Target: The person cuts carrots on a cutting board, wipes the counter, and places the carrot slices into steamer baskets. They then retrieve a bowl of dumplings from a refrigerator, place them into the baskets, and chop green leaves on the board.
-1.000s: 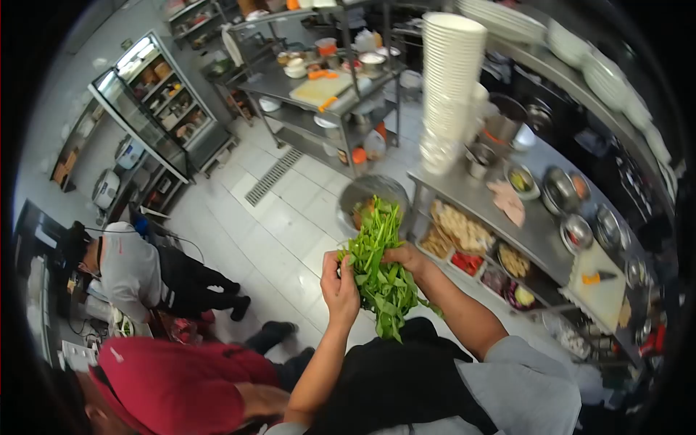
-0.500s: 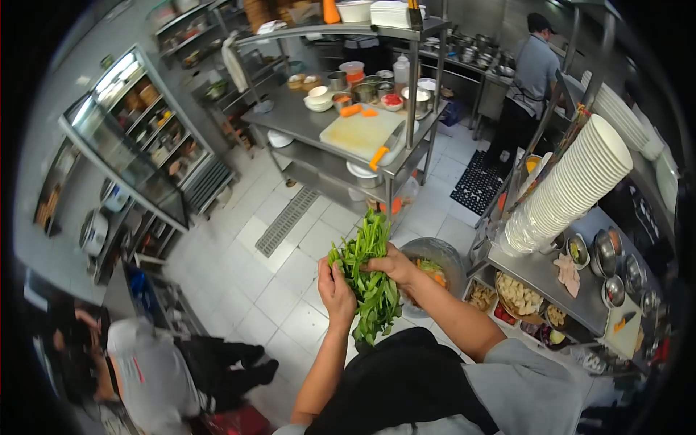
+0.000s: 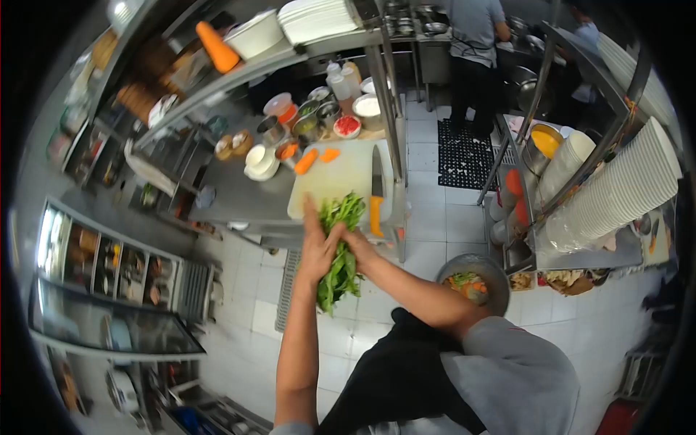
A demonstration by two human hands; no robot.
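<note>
Green leafy bunch, clasped by the left hand and right hand at frame centre, now hangs just before the white cutting board, no longer over bare floor tiles.

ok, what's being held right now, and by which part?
A bunch of greens, held between the left hand and right hand around its middle. Leafy ends stick out above and below the hands.
</note>
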